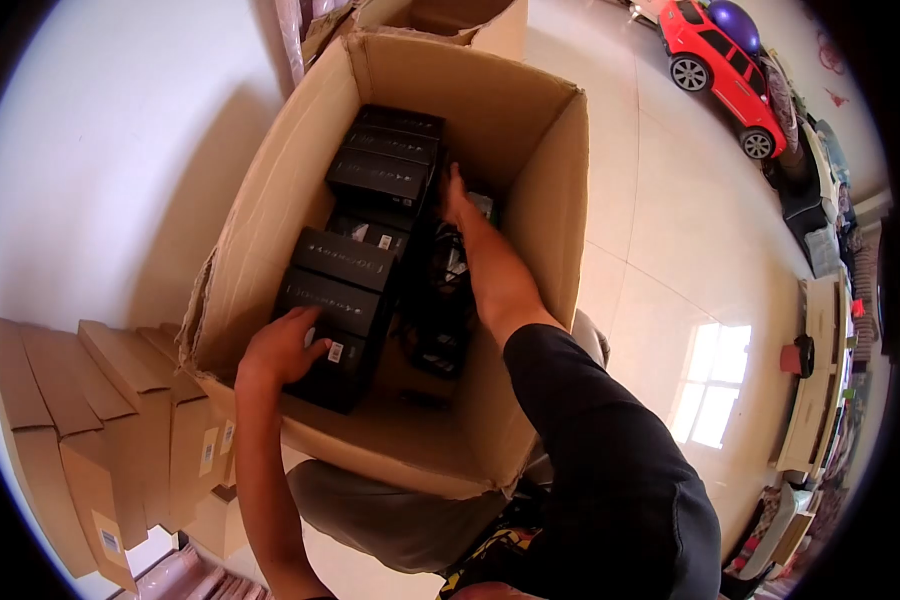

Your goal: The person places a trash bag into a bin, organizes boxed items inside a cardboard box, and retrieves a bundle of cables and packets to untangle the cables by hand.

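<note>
Inside the carton (285, 170) we find black boxes (345, 258) ranked along its left wall, presumably for a snug fit; the left hand (280, 348) lies spread on the nearest, apparently steadying it; whether the right hand (456, 198), deeper inside, grips anything we cannot tell

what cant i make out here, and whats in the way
Head view:
Contents of the black boxes: hidden by their closed sides.
Print on the white label: too small.
Far end of the rear carton: cut off by the top edge.
Right hand's grip: its own back and shadow hide it.
</note>
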